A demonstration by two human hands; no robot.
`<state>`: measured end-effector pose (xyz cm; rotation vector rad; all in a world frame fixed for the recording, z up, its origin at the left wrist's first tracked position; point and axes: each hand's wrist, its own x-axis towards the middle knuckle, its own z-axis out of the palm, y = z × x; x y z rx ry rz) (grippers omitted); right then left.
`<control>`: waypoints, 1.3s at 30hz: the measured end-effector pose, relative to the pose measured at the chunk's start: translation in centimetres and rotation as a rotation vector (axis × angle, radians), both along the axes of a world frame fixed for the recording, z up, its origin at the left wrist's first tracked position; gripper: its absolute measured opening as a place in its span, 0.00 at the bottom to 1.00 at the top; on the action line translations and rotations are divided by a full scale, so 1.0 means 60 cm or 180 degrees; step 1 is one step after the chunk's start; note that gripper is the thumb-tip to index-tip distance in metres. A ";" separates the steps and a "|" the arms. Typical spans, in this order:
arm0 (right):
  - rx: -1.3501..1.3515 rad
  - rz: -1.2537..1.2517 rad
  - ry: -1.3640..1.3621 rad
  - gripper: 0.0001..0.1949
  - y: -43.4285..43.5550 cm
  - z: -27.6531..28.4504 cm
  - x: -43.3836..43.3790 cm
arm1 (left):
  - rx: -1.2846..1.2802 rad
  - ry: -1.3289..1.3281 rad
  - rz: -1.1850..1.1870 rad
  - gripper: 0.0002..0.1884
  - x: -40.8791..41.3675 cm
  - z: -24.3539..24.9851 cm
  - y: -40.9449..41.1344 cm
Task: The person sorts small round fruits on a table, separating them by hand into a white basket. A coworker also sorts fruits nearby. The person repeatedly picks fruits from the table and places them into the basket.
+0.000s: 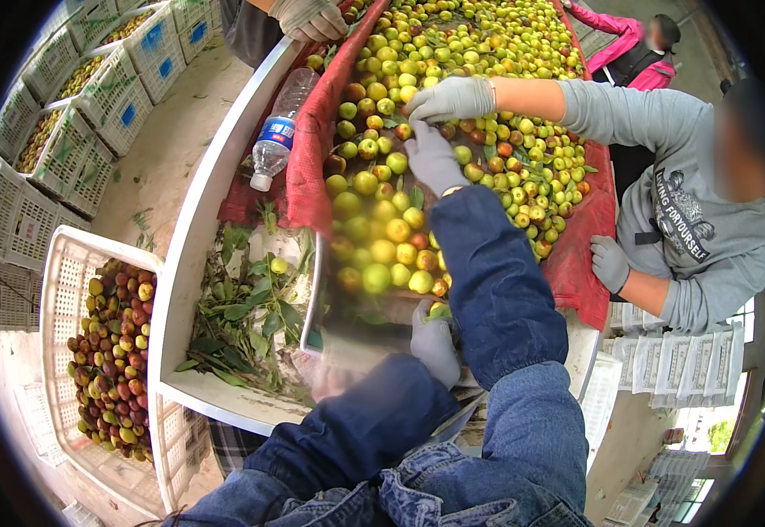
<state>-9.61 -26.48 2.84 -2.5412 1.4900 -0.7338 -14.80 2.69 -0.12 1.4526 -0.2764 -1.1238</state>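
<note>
Green, yellow and reddish jujube fruits (389,253) lie on a long sorting table edged with red mesh cloth (310,165). My right hand (434,155), in a grey glove, reaches far forward over the fruits; its fingertips lie close beside a co-worker's gloved hand, and whether it grips a fruit cannot be seen. Near the table's front end is my left hand (434,342), also gloved, with its fingers curled at a green fruit (439,311). Both forearms wear dark blue sleeve covers. Part of the picture left of my left hand is blurred.
A co-worker (692,197) stands at the right; another gloved hand (310,18) rests at the upper left rim. A plastic bottle (277,135) lies on the left ledge, above leafy twigs (257,309). A white crate (59,290) holds darker fruits. Stacked crates (102,112) stand beyond.
</note>
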 end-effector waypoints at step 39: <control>0.0837 0.0714 0.1461 0.22 -0.049 0.061 0.120 | 0.0042 0.2200 -0.0096 0.25 0.051 0.053 -0.021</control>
